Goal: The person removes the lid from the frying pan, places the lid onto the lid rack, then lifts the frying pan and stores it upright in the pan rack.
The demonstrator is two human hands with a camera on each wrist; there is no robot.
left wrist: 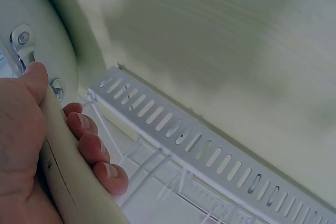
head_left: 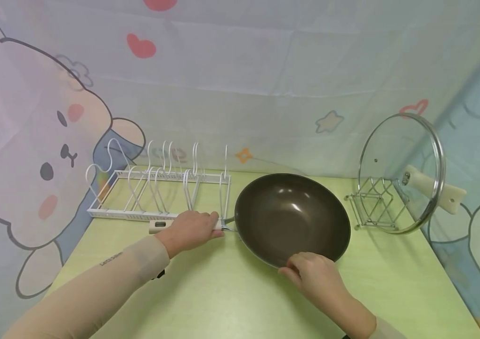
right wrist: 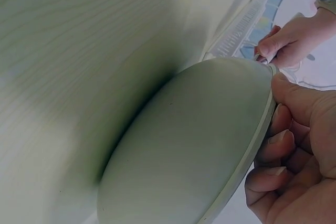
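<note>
A dark brown wok [head_left: 292, 214] with a pale green outside [right wrist: 194, 145] sits on the light green table [head_left: 223, 292]. My left hand [head_left: 191, 230] grips its cream handle [head_left: 157, 226], fingers curled round it [left wrist: 86, 148]. My right hand [head_left: 312, 275] pinches the wok's near rim [right wrist: 260, 135], thumb on top and fingers [right wrist: 275, 142] under the edge. A white wire rack [head_left: 159, 190] stands just behind the handle, its slotted side wall [left wrist: 194, 142] close to my left fingers.
A glass lid [head_left: 401, 172] with a cream handle leans upright in a small metal stand [head_left: 375, 207] at the table's right rear. A cartoon-printed cloth [head_left: 240, 80] hangs behind and to both sides. The table's front part is bare green surface.
</note>
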